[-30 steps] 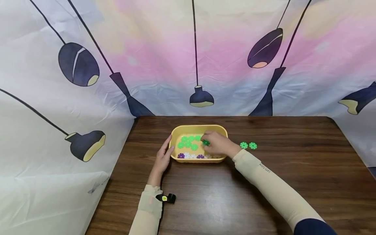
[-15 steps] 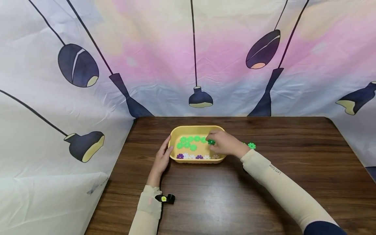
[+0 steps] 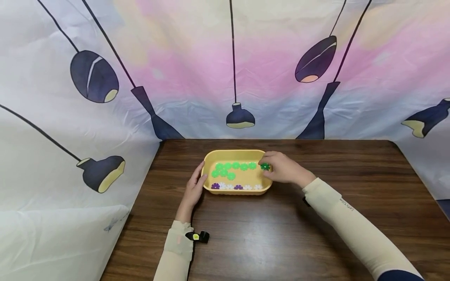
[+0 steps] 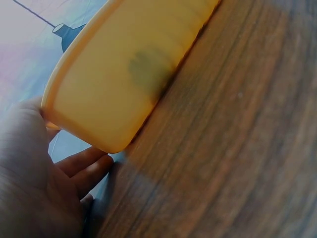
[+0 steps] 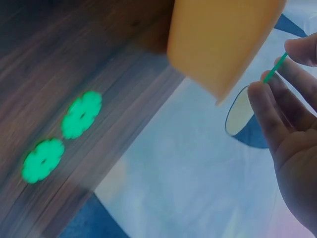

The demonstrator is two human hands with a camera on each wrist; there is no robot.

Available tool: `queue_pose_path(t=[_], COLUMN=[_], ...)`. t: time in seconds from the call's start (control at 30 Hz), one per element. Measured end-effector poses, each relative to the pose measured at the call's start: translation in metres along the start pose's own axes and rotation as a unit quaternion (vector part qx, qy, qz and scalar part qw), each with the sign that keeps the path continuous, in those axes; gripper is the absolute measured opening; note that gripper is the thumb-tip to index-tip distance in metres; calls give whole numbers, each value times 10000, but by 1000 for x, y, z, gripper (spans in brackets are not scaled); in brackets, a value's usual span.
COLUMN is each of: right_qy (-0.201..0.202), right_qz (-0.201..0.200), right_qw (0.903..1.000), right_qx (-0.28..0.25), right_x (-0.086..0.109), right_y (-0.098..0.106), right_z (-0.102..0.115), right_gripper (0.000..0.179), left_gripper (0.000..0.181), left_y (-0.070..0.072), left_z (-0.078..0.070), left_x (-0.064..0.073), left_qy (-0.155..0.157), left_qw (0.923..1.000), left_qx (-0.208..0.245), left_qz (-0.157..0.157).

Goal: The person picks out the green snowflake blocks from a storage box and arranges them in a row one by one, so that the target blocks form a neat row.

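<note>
A yellow plastic tray (image 3: 233, 192) stands on the table, and my left hand (image 3: 194, 190) grips its left end. In the left wrist view the thumb side of that hand (image 4: 29, 168) meets the rim, with other fingers at the tray's outer wall. Over the tray's right end, my right hand (image 3: 285, 168) pinches a green snowflake disc (image 3: 265, 166) between thumb and fingertips. The right wrist view shows this disc (image 5: 275, 68) edge-on. Several bright green discs (image 3: 231, 176) lie inside the tray. White and purple discs (image 3: 215, 186) line its near side.
Two green snowflake discs (image 5: 81, 115) lie on the dark wooden table (image 3: 246, 234), seen in the right wrist view; the right hand and forearm hide them in the head view. A printed cloth (image 3: 197, 70) hangs behind the table and along its left side.
My right hand has moved right with the green snowflake disc, from above the tray's middle-right to its right end. More of the bright green discs show inside. The left hand stays in place.
</note>
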State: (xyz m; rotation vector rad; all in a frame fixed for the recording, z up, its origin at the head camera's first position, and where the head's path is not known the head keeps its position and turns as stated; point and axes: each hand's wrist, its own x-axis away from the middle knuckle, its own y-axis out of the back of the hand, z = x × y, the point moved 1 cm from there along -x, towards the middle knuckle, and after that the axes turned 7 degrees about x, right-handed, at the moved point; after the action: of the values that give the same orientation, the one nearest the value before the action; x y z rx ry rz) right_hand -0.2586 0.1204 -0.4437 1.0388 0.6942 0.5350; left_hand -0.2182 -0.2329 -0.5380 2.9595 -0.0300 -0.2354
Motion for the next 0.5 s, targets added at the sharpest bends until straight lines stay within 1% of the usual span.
queue_pose_path(t=[0.13, 0.23, 0.33, 0.43, 0.5], right_qy=[-126, -197, -230, -334, -440], right_qz=[-4, 38, 50, 95, 145], right_qw=[9999, 9998, 9997, 9994, 9989], right_qx=[-6, -12, -28, -54, -68], right_x=[9, 13, 16, 21, 25], right_y=[4, 6, 7, 8, 10], right_z=[-7, -11, -14, -18, -20], right_gripper=[24, 25, 24, 23, 23], left_gripper=[55, 56, 56, 55, 56], left_y=[1, 2, 2, 0, -1], left_z=[-1, -6, -22, -37, -42], left_x=[-1, 0, 6, 10, 11], left_qy=[143, 327, 412, 361, 324], left_qw=[9999, 9994, 9991, 9992, 9993], left_qx=[45, 25, 30, 56, 61], left_qz=[75, 129, 124, 144, 186])
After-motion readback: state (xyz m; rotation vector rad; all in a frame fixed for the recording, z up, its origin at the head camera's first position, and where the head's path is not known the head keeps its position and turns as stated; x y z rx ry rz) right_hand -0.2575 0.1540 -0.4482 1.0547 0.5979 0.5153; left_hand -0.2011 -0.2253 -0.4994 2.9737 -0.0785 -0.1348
